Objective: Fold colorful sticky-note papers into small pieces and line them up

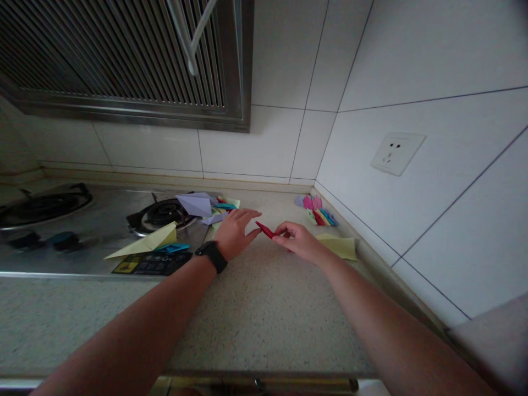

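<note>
red folded paper was pinched between the thumb and fingers of your right hand, over the speckled counter. its right end sat between those fingertips, which had closed on it; its narrow tip stuck out to the left and slightly away from you. your left hand was spread, fingers stretched on the far side of that tip and thumb on the near side, a clear gap between them. the tip pointed into that gap, right by your left thumb; whether the two touched i cannot tell. a black watch circled your left wrist. to its left, a pale yellow folded paper and a blue folded paper lay on the steel stove. small coloured paper pieces sat beyond your right hand, and a yellow sheet lay just beside your right wrist.
</note>
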Demonstrator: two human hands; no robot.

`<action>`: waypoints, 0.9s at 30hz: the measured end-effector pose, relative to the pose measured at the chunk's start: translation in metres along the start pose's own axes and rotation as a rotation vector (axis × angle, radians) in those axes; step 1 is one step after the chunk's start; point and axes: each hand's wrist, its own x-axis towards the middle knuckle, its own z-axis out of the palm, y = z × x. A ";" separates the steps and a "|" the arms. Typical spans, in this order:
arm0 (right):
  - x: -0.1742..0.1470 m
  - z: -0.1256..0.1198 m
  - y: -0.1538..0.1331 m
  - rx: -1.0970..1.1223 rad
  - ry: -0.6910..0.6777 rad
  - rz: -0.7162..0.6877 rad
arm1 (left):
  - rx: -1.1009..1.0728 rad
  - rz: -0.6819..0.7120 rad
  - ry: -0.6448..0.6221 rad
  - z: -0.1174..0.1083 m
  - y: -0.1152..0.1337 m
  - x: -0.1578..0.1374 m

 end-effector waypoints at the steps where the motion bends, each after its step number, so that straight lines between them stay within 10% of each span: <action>1: 0.001 0.000 0.001 -0.020 0.041 -0.016 | 0.011 -0.065 0.040 -0.001 0.000 0.000; 11: 0.001 0.001 -0.001 -0.153 0.214 -0.166 | -0.508 -0.299 -0.292 0.015 0.011 -0.004; 27: -0.002 0.002 -0.006 -0.167 0.147 -0.225 | -0.577 -0.294 -0.222 0.018 0.016 -0.005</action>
